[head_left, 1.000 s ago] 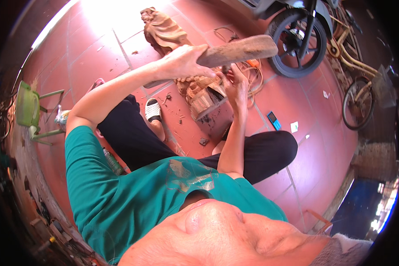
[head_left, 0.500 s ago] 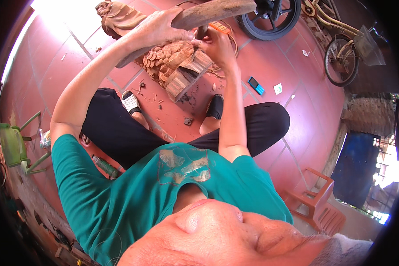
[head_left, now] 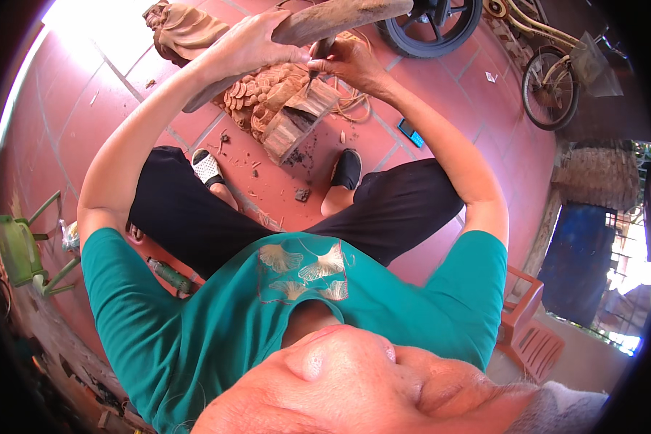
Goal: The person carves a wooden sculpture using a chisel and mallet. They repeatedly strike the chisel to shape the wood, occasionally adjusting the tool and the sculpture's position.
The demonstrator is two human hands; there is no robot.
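My left hand (head_left: pixel 257 47) is closed around a long, curved piece of brown wood (head_left: pixel 340 18), which runs back beneath my forearm. Pinched in my right hand (head_left: pixel 351 64) is a dark, narrow tool (head_left: pixel 321 49) with a thin tip pointing down. The tool's exact kind is too small to tell. Below both hands a carved wooden piece (head_left: pixel 257 98) with scale-like relief lies on the floor, its blocky base (head_left: pixel 293 130) towards me. Farther left, beyond my forearm, shows a carved robed form (head_left: pixel 188 30); my arm hides whether the two join.
Wood chips (head_left: pixel 301 194) litter the red tiles between my feet. A blue phone (head_left: pixel 411 133) lies to the right, partly behind my forearm. Around stand a motorbike wheel (head_left: pixel 430 32), a bicycle (head_left: pixel 550 87), an orange plastic chair (head_left: pixel 532 340) and a green stool (head_left: pixel 18 249). A green bottle (head_left: pixel 172 276) lies left.
My right elbow has swung outward to the right, and the forearm now slants across the phone. The right hand has turned on the dark tool. My left hand keeps its hold on the wood.
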